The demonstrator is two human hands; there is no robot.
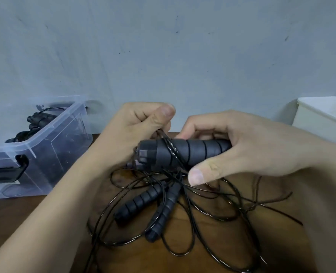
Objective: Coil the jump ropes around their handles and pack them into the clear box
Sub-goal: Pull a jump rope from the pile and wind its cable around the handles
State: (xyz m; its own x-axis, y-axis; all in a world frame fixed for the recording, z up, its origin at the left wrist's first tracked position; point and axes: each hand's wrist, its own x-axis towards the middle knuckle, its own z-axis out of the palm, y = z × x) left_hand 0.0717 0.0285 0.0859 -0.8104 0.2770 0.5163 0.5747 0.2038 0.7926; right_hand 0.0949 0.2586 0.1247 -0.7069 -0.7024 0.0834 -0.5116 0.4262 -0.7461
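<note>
My right hand grips a pair of dark grey ribbed jump rope handles, held level above the table, with a few turns of thin black cord around them. My left hand pinches that black cord just above the handles' left end. Below, two more ribbed handles lie on the wooden table in a tangle of loose black cord. The clear box stands open at the left with coiled black ropes inside.
A white container stands at the right against the pale wall. The clear box has a black latch on its near end. Loose cord loops spread toward the table's front and right.
</note>
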